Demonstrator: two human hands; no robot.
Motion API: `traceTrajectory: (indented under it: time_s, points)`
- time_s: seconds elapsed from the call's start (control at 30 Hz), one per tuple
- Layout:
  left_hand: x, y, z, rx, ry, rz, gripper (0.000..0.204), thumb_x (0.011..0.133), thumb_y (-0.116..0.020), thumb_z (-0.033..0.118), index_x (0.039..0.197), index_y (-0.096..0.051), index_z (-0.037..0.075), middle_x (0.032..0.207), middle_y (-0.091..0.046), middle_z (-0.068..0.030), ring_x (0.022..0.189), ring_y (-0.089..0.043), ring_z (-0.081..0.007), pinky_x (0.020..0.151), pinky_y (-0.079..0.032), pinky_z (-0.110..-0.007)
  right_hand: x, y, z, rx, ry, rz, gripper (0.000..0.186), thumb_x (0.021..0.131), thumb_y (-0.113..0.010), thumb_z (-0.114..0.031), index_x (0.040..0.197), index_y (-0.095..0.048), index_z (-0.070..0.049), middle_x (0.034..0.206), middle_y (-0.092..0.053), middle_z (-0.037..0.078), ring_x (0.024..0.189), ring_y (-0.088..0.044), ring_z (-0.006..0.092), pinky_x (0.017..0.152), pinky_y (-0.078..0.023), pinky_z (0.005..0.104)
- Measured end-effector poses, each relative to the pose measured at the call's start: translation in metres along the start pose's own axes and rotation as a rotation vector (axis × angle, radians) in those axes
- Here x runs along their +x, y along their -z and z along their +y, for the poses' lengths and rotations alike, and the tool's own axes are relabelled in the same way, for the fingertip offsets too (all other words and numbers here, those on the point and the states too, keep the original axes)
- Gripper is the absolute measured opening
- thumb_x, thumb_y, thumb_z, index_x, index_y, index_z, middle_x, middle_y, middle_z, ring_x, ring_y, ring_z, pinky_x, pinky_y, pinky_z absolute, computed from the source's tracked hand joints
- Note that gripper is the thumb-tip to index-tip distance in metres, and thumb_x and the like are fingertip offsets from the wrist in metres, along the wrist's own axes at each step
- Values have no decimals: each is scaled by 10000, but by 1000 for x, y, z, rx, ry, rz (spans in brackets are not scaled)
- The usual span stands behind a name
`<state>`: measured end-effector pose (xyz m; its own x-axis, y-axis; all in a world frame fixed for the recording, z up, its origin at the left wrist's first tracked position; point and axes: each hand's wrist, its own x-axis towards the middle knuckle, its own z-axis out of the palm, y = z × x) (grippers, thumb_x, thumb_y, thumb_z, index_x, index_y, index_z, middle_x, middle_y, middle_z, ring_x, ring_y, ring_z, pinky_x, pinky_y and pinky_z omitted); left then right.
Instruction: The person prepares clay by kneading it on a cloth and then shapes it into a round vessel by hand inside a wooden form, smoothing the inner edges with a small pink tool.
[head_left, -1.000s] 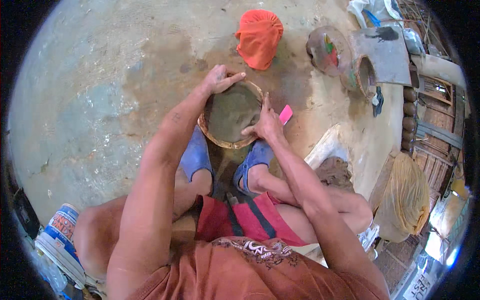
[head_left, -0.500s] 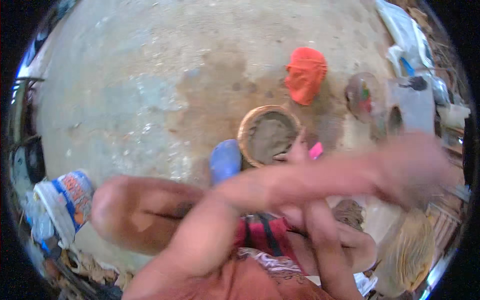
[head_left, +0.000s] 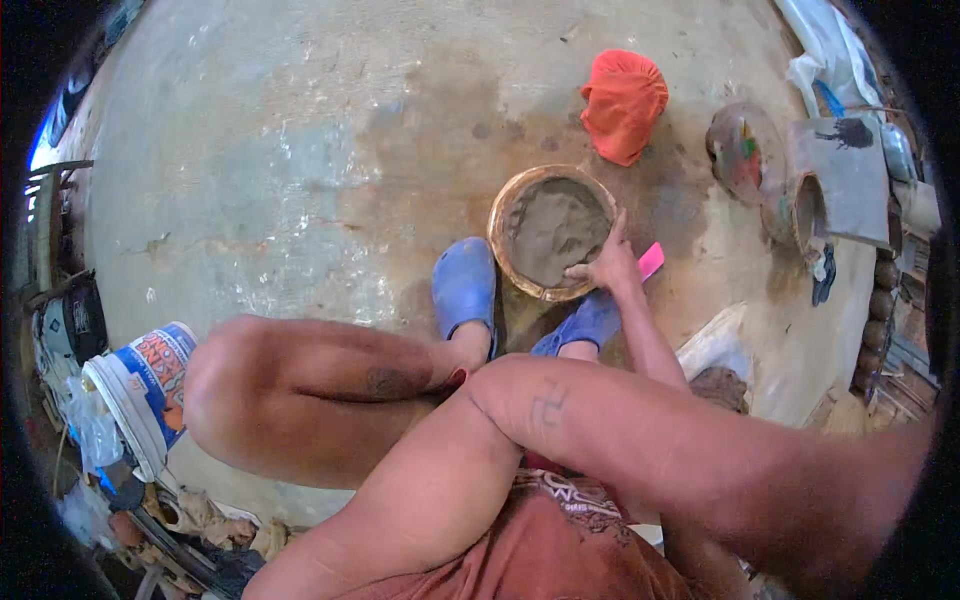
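A round tan bowl (head_left: 507, 268) stands on the floor in front of my feet, with wet grey clay-like paste (head_left: 560, 228) inside. My right hand (head_left: 612, 266) holds its near right rim, thumb reaching over the inside and a finger stretched along the edge. Just beside that hand a flat pink piece (head_left: 651, 261) sticks up; whether the hand touches it I cannot tell. My left arm (head_left: 620, 410) crosses in front of my body toward the right, and its hand is lost beyond the dark picture edge. Under the left arm, part of my right forearm is hidden.
An orange cloth-covered object (head_left: 625, 105) stands beyond the bowl. Farther right are a dark round vessel (head_left: 735, 150), a tipped pot (head_left: 808, 212) and a grey board (head_left: 845, 185). My blue clogs (head_left: 466, 285) flank the bowl's near side. A white-and-blue bucket (head_left: 140, 385) lies left.
My left arm has swung lower and farther right, taking its hand out of the picture. The right hand stays at the bowl's rim. The view has shifted, so the bowl sits higher.
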<state>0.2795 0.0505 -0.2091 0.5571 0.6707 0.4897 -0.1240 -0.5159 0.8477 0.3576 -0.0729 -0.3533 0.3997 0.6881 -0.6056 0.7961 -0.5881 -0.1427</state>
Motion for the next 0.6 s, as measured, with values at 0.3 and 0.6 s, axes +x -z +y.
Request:
traceTrajectory:
  time_s: [0.3, 0.6]
  points:
    - [-41, 26, -95, 213, 282, 268, 439, 985, -712, 123, 1407, -640, 26, 1057, -797, -108, 933, -742, -169, 819, -596, -328, 5, 2, -15, 176, 22, -165, 1738, 533, -1014, -557, 1634, 232, -48, 1526, -443, 414, 1381, -510, 540, 1180, -443, 499]
    - [-195, 84, -148, 273, 913, 244, 676, 898, -788, 388, 1459, -612, 53, 1326, -711, -222, 1252, -687, -323, 1071, -522, -401, -55, -16, -53, 56, -229, 46, 1678, 482, -989, -650, 1695, 70, -179, 1629, -383, 260, 1528, -329, 462, 1183, -257, 754]
